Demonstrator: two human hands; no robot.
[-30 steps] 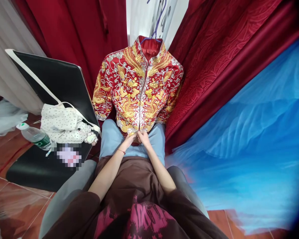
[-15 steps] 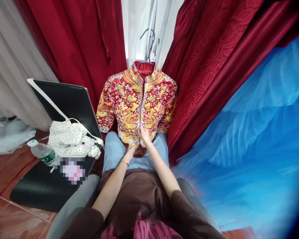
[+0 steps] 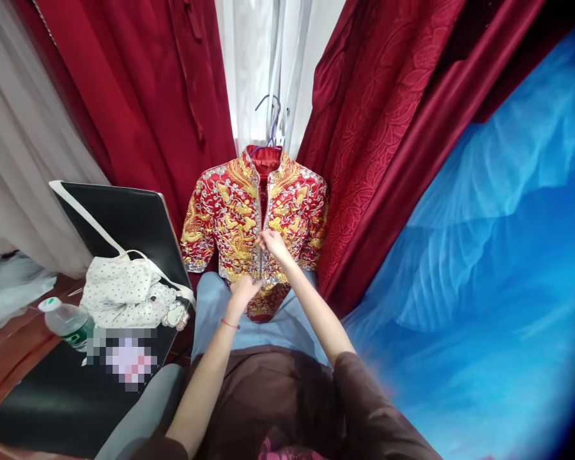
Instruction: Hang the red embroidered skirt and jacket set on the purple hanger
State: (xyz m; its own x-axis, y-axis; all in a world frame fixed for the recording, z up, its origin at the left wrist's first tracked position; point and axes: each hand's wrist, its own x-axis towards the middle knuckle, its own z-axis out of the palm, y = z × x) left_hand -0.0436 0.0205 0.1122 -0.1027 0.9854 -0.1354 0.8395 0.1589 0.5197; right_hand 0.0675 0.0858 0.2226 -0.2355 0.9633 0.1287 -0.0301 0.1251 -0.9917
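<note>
A red jacket (image 3: pixel 239 211) with gold and silver embroidery hangs upright in front of me on a purple hanger (image 3: pixel 275 118), its lower part over my blue-trousered lap. My right hand (image 3: pixel 273 243) is closed in a pinch at the middle of its front opening. What small part lies between those fingertips is hidden. Above this hand the front edges part in a narrow V; below it they lie close together. Lower down, my left hand (image 3: pixel 244 289) grips the jacket near its bottom hem, with the fingers partly hidden.
To the left stands a black chair (image 3: pixel 43 399) bearing a dotted white cloth bag (image 3: pixel 117 284), a water bottle (image 3: pixel 69 324) and a blurred item. Red curtains (image 3: pixel 124 83) flank the jacket. Blue tulle (image 3: pixel 498 275) spreads along the right side.
My right hand has moved up along the jacket's front opening, and the gap above it looks wider. My left hand has shifted a little left near the hem. The view has tilted up.
</note>
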